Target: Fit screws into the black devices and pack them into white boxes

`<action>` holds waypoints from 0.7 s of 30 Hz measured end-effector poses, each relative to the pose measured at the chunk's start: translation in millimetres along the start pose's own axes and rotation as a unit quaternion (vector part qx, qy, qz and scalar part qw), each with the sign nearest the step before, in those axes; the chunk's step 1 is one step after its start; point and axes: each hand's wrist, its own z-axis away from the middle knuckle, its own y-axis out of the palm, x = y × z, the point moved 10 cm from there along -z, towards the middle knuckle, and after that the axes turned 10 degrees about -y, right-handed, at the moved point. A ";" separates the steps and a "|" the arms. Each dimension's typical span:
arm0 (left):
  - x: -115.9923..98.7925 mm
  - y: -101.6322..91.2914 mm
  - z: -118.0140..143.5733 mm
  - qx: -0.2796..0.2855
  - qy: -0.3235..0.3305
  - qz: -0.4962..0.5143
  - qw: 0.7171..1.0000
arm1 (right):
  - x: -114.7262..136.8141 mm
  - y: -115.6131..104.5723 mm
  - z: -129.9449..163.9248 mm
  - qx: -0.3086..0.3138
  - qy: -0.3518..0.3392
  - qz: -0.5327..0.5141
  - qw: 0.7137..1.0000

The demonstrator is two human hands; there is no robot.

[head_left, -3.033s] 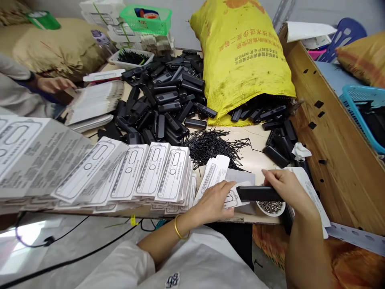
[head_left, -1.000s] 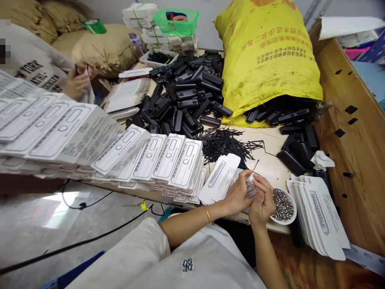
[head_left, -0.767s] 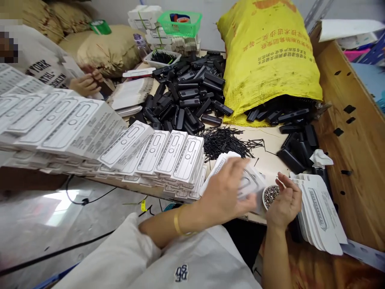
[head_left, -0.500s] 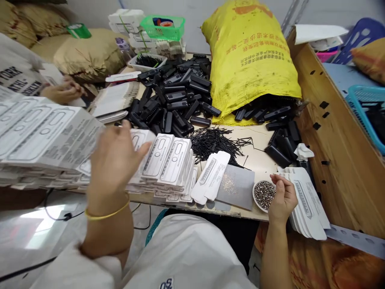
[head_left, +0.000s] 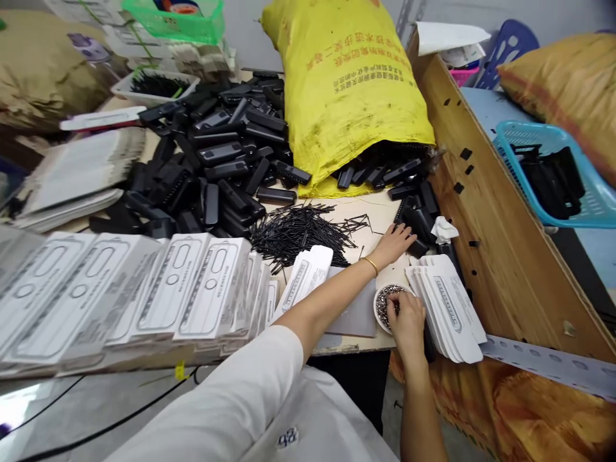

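Note:
My left hand, a yellow bangle on its wrist, is stretched across to the right with its fingers spread. Its fingertips reach the edge of several black plastic cases; whether they touch one I cannot tell. Below it, my right hand dips thumb and forefinger, drawn together, into a round white bowl of small shiny metal pieces, like screws. What the pinch holds is hidden. To its right lean flat white printed cartons. Under my left forearm lie a grey plate and another white carton.
A heap of thin black sticks lies mid-table, with a large pile of black cases behind. A yellow sack spills more cases. Boxed cartons line the left front edge. A wooden board borders the right.
My left hand has swung from above the boxed cartons on the left to the black cases on the right. My right hand has lowered its fingers into the bowl. The view has turned.

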 end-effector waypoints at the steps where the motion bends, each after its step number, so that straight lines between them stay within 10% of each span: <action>1: 2.6 6.7 -7.5 0.006 -0.004 0.011 1.000 | 0.8 -0.8 -0.7 0.004 -0.003 0.001 1.000; 8: 33.5 -5.4 12.5 0.003 -0.085 0.030 0.996 | 2.3 -6.9 -6.6 0.015 -0.041 -0.040 0.998; 16: 59.3 -92.7 153.8 -0.181 -0.118 0.181 0.959 | -11.3 -17.9 -0.4 -0.020 0.052 -0.255 0.965; 21: 87.8 -96.7 211.0 -0.217 -0.214 0.383 0.872 | -2.5 -10.2 -0.3 -0.045 0.111 -0.392 0.912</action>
